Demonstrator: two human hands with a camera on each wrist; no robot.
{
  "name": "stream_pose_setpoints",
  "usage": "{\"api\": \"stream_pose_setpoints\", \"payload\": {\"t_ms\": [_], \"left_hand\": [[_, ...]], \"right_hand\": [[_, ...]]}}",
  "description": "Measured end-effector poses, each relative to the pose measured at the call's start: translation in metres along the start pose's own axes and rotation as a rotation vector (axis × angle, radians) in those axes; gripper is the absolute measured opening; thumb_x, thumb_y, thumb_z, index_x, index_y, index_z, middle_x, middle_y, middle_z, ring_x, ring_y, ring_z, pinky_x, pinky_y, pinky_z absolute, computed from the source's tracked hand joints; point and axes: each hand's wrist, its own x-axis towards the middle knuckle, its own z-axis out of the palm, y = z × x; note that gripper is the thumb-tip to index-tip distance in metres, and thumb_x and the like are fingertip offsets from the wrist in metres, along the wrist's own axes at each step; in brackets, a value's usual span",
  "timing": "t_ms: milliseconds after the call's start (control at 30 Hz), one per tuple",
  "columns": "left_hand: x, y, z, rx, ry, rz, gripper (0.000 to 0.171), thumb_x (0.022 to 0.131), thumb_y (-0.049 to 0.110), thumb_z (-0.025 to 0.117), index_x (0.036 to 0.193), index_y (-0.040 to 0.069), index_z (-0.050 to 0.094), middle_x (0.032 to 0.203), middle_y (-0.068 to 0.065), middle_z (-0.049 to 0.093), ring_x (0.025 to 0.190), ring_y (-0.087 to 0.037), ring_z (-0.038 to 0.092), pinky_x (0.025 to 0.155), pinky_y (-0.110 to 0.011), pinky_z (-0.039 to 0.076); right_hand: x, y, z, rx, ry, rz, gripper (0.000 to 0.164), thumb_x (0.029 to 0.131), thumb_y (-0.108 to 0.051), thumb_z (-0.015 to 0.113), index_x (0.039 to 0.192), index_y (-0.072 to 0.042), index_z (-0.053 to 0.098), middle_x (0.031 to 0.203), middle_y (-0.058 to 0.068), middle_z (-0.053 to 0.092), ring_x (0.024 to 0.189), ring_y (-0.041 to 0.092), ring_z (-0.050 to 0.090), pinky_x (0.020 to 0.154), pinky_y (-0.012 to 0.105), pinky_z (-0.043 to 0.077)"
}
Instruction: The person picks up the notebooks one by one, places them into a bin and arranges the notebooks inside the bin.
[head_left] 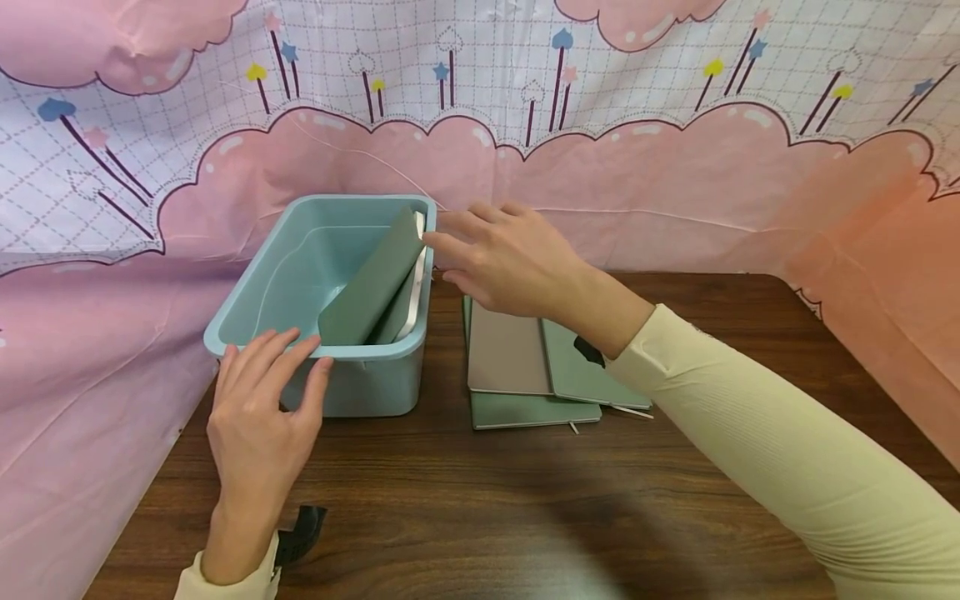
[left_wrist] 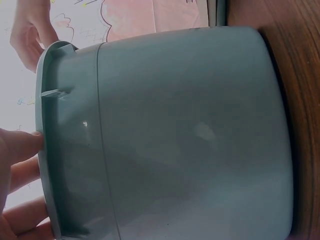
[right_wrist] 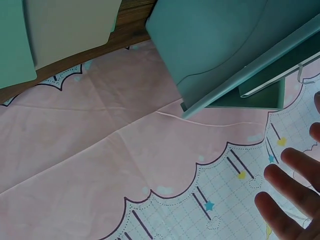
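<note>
A light blue plastic bin (head_left: 386, 387) stands on the table, with two green notebooks (head_left: 371, 283) leaning against its right side inside. My left hand (head_left: 262, 408) rests at the bin's near rim, its fingertips on the edge, as the left wrist view also shows. Over the bin's right rim hovers my right hand (head_left: 513, 258), its index fingertip close to the notebooks' top corner. Its fingers (right_wrist: 285, 185) are spread apart with nothing between them in the right wrist view. Right of the bin lies a pile of notebooks, a taupe one (head_left: 510, 350) among green ones (head_left: 525, 410).
The brown wooden table (head_left: 420, 500) extends to the front and right. A pink and white patterned cloth (head_left: 675, 192) hangs behind and at both sides, close to the bin's back. Ribbon markers stick out of the piled notebooks.
</note>
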Motion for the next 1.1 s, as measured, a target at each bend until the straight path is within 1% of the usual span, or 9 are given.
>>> {"api": "stream_pose_setpoints", "payload": {"t_ms": [267, 467, 567, 733, 933, 1100], "left_hand": [[0.000, 0.000, 0.000, 0.004, 0.006, 0.009, 0.024, 0.094, 0.021, 0.081, 0.115, 0.010, 0.083, 0.121, -0.014, 0.079, 0.124, -0.039, 0.068, 0.122, -0.066, 0.037], [0.000, 0.000, 0.000, 0.003, 0.006, 0.006, 0.024, 0.094, 0.021, 0.081, 0.115, 0.010, 0.083, 0.121, -0.014, 0.079, 0.125, -0.039, 0.068, 0.122, -0.066, 0.036], [0.000, 0.000, 0.000, 0.004, 0.007, 0.006, 0.024, 0.094, 0.021, 0.081, 0.115, 0.010, 0.083, 0.121, -0.014, 0.079, 0.125, -0.038, 0.068, 0.122, -0.067, 0.036], [-0.001, 0.000, 0.000, 0.005, 0.006, 0.007, 0.024, 0.094, 0.021, 0.080, 0.115, 0.010, 0.083, 0.121, -0.014, 0.079, 0.125, -0.038, 0.068, 0.122, -0.067, 0.036], [-0.001, 0.001, -0.001, 0.008, 0.006, 0.005, 0.024, 0.095, 0.022, 0.080, 0.115, 0.010, 0.083, 0.121, -0.014, 0.079, 0.125, -0.038, 0.068, 0.122, -0.066, 0.037], [-0.001, 0.001, 0.000, 0.011, 0.002, 0.004, 0.024, 0.095, 0.022, 0.080, 0.115, 0.010, 0.083, 0.121, -0.014, 0.079, 0.125, -0.038, 0.068, 0.122, -0.066, 0.037]], "right_hand": [[-0.005, 0.004, -0.001, 0.036, -0.081, 0.042, 0.048, 0.105, -0.039, 0.063, 0.149, -0.021, 0.059, 0.150, 0.011, 0.062, 0.131, 0.034, 0.065, 0.103, 0.053, 0.057], [-0.014, 0.007, 0.002, 0.053, -0.099, 0.055, 0.054, 0.104, -0.049, 0.064, 0.151, -0.025, 0.055, 0.157, 0.013, 0.054, 0.134, 0.036, 0.061, 0.110, 0.055, 0.052], [-0.020, 0.010, 0.006, 0.061, -0.097, 0.057, 0.057, 0.102, -0.052, 0.066, 0.152, -0.026, 0.055, 0.161, 0.014, 0.051, 0.136, 0.037, 0.059, 0.113, 0.057, 0.050], [-0.033, 0.015, 0.013, 0.061, -0.116, 0.062, 0.064, 0.100, -0.058, 0.065, 0.156, -0.028, 0.053, 0.165, 0.016, 0.047, 0.145, 0.039, 0.052, 0.115, 0.059, 0.047], [-0.049, 0.018, 0.020, 0.054, -0.209, 0.092, 0.072, 0.098, -0.066, 0.063, 0.160, -0.030, 0.049, 0.170, 0.017, 0.039, 0.150, 0.040, 0.047, 0.116, 0.061, 0.044], [-0.063, 0.020, 0.029, 0.049, -0.264, 0.128, 0.074, 0.097, -0.067, 0.064, 0.161, -0.032, 0.047, 0.170, 0.017, 0.038, 0.148, 0.041, 0.047, 0.115, 0.063, 0.046]]}}
